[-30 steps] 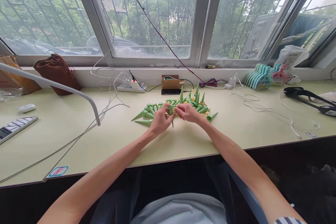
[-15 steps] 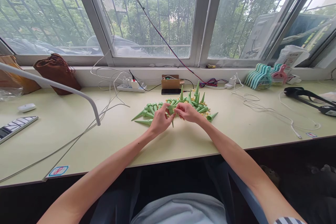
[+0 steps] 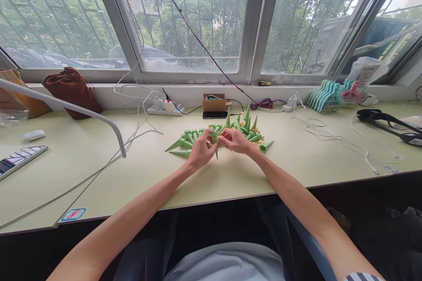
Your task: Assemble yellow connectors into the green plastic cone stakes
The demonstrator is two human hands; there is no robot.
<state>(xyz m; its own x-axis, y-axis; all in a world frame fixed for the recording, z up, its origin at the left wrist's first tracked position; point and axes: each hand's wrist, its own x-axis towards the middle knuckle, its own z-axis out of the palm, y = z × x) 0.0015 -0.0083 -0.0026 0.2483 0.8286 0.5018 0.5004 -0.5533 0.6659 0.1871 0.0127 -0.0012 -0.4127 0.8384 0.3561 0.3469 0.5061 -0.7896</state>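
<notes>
My left hand (image 3: 201, 150) is closed around a green plastic watering spike (image 3: 214, 136), its pointed end hanging down below the fingers. Pinched against the spike's side, my right hand (image 3: 236, 141) has its thumb and forefinger on a small yellow valve piece (image 3: 218, 138), mostly covered by the fingertips. To the left of my hands several green spikes (image 3: 186, 143) lie in a row. More spikes stand and lie just behind and to the right, among them an upright one (image 3: 228, 118). Small yellow pieces (image 3: 259, 137) are scattered between these.
A phone (image 3: 215, 115) leans by a cardboard box (image 3: 214, 104) at the back. A white lamp arm (image 3: 114, 129) reaches in from the left. White cables (image 3: 336, 137) trail over the right side of the table (image 3: 211, 184). Black headgear (image 3: 389, 124) lies far right.
Almost nothing differs. My right fingertips have shifted very slightly at the yellow valve piece; my left hand keeps its hold on the spike.
</notes>
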